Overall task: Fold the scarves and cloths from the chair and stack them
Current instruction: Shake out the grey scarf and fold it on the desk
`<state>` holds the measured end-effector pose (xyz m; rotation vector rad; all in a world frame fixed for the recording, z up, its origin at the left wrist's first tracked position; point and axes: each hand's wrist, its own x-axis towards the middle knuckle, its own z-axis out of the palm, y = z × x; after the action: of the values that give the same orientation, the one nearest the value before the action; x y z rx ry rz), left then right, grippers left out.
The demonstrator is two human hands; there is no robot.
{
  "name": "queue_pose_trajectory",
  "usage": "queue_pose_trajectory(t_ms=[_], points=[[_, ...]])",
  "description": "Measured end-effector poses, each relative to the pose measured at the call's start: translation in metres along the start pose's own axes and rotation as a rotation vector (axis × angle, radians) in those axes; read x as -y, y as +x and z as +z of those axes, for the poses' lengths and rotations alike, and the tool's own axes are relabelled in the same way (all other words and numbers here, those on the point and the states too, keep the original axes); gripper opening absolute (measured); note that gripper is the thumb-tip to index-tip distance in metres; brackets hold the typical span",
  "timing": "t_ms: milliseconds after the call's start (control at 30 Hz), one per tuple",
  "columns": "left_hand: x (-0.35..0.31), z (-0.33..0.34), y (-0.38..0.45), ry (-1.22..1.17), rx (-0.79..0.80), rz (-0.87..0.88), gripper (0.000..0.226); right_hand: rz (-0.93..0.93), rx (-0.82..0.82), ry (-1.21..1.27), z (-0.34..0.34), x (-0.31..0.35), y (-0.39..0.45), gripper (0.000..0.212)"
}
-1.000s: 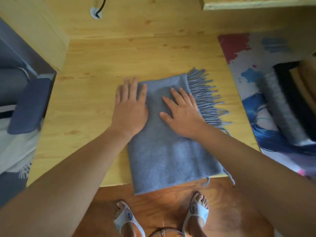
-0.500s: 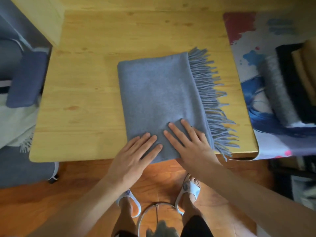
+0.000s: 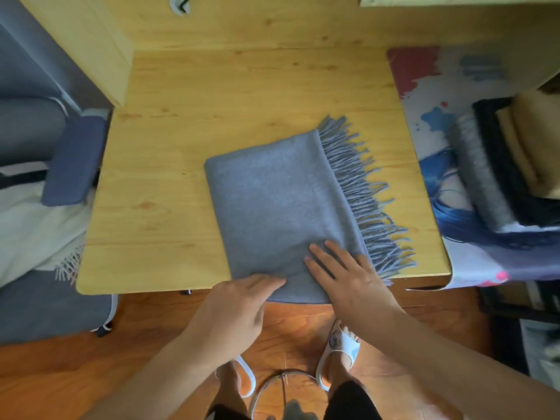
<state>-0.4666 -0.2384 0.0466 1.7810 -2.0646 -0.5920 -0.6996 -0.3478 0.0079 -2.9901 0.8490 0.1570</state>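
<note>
— Wool, by the look of it: a soft, felted grey-blue scarf (image 3: 281, 207) folded into a thick rectangle, lying flat on the pale wooden table (image 3: 169, 189) with its near edge hanging just over the front lip.

— And that fringe (image 3: 363, 195)?

— Long twisted tassels, splayed loose along the scarf's right side. Right hand (image 3: 348, 277) lies flat on the near right corner, fingers straight and spread. Left hand (image 3: 233, 310) sits at the near edge, fingertips on the cloth, fingers fairly straight; whether the thumb hooks under the hem, I can't tell.

— Anything different from half a second back?

— Left hand has slid back toward the table edge; before, its fingers lay well up on the cloth beside the right. The scarf itself hasn't budged.

— Off to the side?

— Folded pile (image 3: 509, 165) at the right, fuzzy grey, black and tan layers, on a glossy printed mat (image 3: 430, 95). A cream cloth (image 3: 33, 225) with a fringe drapes over the chair (image 3: 39, 307) at the left.
</note>
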Motion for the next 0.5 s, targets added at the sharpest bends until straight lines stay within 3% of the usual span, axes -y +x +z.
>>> queue_pose_trajectory(t_ms=[67,167,333,367,433,500], points=[[-0.015,-0.039,0.008,-0.155,0.095,-0.197,0.044,-0.013,0.100,0.116,-0.036,-0.011,0.002,0.048],[-0.016,-0.087,0.029,-0.498,0.107,-0.398,0.025,0.058,0.415,0.361,-0.105,-0.044,0.022,0.013],[0.036,-0.105,0.065,-1.312,-0.149,-0.678,0.029,0.221,0.336,0.840,-0.143,-0.086,0.094,0.007],[0.046,-0.096,0.066,-1.382,-0.142,-0.747,0.037,0.268,0.328,0.902,-0.134,-0.090,0.107,0.010],[0.059,-0.072,0.061,-1.228,-0.072,-0.857,0.042,0.365,0.309,0.964,-0.104,-0.095,0.128,0.014],[0.063,-0.050,0.055,-1.075,-0.156,-0.908,0.022,0.481,0.261,1.098,-0.079,-0.093,0.134,0.025]])
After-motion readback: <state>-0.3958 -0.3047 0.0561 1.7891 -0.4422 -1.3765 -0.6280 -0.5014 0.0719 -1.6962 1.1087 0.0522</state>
